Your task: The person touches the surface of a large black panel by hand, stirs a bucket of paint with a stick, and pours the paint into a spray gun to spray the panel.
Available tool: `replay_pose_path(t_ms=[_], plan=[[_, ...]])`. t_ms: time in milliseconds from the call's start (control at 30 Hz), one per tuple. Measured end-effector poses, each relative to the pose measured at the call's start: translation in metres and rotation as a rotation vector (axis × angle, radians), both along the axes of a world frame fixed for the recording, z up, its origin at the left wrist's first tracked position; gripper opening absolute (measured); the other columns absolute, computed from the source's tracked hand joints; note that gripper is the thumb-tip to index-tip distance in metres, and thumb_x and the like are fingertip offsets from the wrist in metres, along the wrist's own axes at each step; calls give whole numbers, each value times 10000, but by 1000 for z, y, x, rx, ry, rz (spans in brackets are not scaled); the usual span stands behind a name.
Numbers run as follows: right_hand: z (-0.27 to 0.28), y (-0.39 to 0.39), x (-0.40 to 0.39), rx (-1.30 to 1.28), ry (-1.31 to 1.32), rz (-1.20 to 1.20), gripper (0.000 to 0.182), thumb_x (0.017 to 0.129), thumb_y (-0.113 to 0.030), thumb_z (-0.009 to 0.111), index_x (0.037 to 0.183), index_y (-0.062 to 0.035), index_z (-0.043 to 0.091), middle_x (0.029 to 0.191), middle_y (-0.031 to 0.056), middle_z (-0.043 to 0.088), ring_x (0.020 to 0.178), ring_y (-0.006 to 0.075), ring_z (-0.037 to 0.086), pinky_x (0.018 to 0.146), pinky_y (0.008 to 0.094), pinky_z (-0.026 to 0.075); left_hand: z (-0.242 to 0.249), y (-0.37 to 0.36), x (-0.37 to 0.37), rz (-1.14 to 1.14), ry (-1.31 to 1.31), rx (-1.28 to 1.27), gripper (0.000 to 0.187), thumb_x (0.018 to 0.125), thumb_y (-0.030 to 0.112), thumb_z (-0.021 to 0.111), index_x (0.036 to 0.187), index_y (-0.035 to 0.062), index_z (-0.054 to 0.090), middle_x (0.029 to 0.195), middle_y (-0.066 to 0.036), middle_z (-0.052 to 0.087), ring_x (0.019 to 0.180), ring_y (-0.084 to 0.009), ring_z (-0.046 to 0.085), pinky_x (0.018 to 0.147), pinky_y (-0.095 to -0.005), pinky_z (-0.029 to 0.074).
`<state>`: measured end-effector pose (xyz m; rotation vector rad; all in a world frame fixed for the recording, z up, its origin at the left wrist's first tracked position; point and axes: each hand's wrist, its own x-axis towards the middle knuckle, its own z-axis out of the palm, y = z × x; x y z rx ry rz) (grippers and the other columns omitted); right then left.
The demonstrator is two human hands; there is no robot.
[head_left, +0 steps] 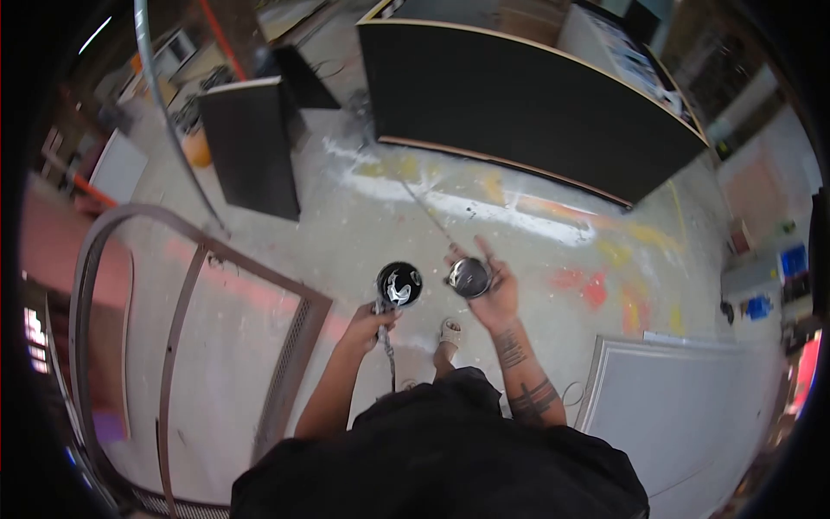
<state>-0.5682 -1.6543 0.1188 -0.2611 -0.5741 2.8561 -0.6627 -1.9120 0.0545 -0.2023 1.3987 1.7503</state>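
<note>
My left hand (370, 327) is closed around the handle of what looks like a paint spray gun, with a hose (388, 359) hanging below it. The gun's round cup (400, 285) is uncovered at the top and holds glossy black liquid. To the right, my right hand (495, 298) is palm up and carries a round dark lid (469, 278) with a shiny face. Its fingers extend around and past the lid's edge. A gap separates the lid from the cup.
A large black panelled cabinet (527, 104) stands ahead, with a smaller black panel (249, 147) to its left. A brown curved frame (177, 320) is at left, and a grey framed panel (683, 415) at right. Paint stains mark the concrete floor (536, 303).
</note>
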Motion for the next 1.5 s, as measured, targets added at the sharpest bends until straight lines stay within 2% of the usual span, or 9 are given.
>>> replay_pose_path(t_ms=[33,133,200,367,767,1200,1400,1433,1500], plan=[[21,3,-14,-12,-14,39,525,997,-285,373,1491,-110,341,1445,261,459,1286,398,508,1071,582,406,6,8,-10,-26,9,-7,252,785,38,793,960,0,616,821,-38,620,667,-127,557,601,-269,441],[78,13,-53,554,35,-50,487,1004,-273,376,1463,-110,385,1432,226,472,1305,360,484,1080,510,403,11,28,-36,-47,41,-13,265,783,56,805,966,-3,623,827,-30,623,696,-124,559,631,-273,439],[103,11,-72,1358,202,-20,453,985,-232,438,1422,-115,434,1395,200,492,1302,343,463,1090,461,380,15,41,-49,-57,63,-7,268,784,64,808,969,-6,628,831,-28,624,714,-124,564,648,-277,439],[101,-1,-128,2165,499,-158,402,916,-274,622,1271,-90,588,1347,168,523,1231,329,479,1054,447,374,30,66,-77,-21,223,-64,256,713,-56,699,962,-29,645,860,-57,637,770,-143,586,662,-284,445],[64,-17,-205,2188,508,-110,297,841,-227,653,1093,-73,689,1243,145,583,1117,320,538,961,436,441,4,54,-179,-98,128,68,365,755,-90,634,1120,-78,612,1079,-114,649,960,-194,648,719,-324,532],[49,-37,-247,2090,473,-12,283,860,-225,634,1084,-70,708,1225,173,582,1149,358,552,1058,485,423,-11,23,-277,-672,115,-63,472,677,-71,623,1148,-91,592,1021,-98,649,911,-192,650,740,-294,505],[36,-43,-244,2137,437,28,337,891,-274,607,1145,-67,686,1278,184,565,1205,362,525,1119,492,375,-18,28,-287,-602,44,4,620,765,-64,609,1361,-37,444,1238,-121,552,1090,-210,601,830,-297,527],[34,-42,-243,2147,407,6,337,891,-274,607,1145,-67,686,1278,184,565,1205,362,525,1119,492,375,-15,31,-282,-575,90,16,338,910,151,638,1214,18,578,1085,-48,625,926,-128,634,743,-285,540],[23,-42,-241,2122,430,51,329,902,-274,587,1147,-78,689,1299,177,559,1256,339,498,1139,503,332,-57,26,-297,-655,60,38,321,912,132,630,1207,17,579,1068,-48,625,904,-126,630,723,-290,538]])
